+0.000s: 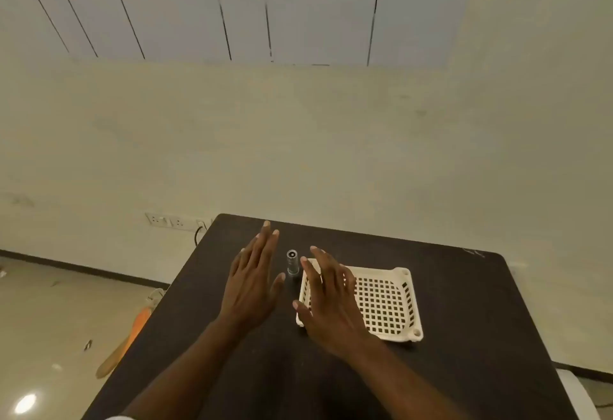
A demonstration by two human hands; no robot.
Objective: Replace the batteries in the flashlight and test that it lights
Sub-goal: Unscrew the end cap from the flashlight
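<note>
From my head camera, looking down, both my hands float open and empty over the dark table (464, 303) in the lower middle of the frame: my left hand (253, 282) with fingers straight and spread flat, my right hand (331, 300) likewise splayed, partly covering the left edge of the white lattice basket (394, 303). Between them, just above my thumbs in the frame, the flashlight (292, 262) stands on the table, touched by neither hand. It stands on end, its long axis upright, and a round end faces up toward me; whether that is the lens or the tail cap I cannot tell. I judge my hands are flanking it this way so that either can close on the barrel while the other takes the cap, so the battery swap looks not yet begun. No batteries are visible; the basket looks empty where my hand does not hide it.
</note>
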